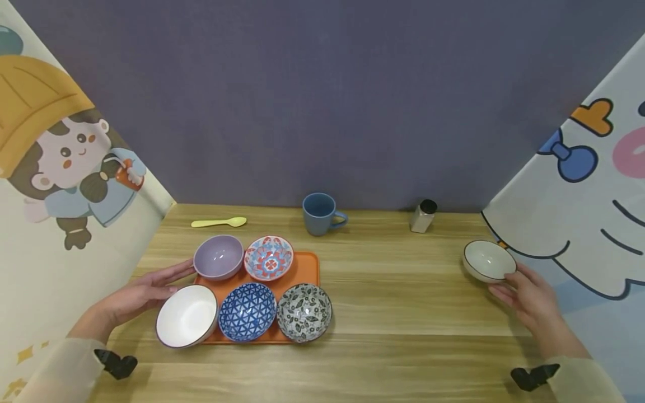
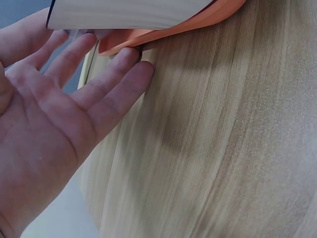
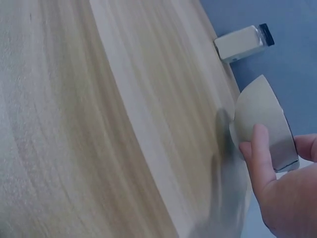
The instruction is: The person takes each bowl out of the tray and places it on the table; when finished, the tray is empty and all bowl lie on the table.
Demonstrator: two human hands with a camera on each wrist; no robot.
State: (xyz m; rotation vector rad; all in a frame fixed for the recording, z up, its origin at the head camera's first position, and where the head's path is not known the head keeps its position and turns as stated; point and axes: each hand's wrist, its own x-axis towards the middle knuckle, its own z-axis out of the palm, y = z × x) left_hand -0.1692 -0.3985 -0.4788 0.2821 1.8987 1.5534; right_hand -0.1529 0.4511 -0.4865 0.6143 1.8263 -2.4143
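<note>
Head view: right hand (image 1: 524, 296) grips the near wall of a small white bowl (image 1: 487, 259), mouth tilted up and toward the person, just above the tabletop (image 1: 403, 302). Left hand (image 1: 143, 291), fingers straight and together, touches the orange tray (image 1: 304, 267) edge beyond its fingertips.

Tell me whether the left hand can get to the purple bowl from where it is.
Probably yes: the left hand lies open by the tray's left edge, with the purple bowl just beyond its fingertips and nothing between.
</note>
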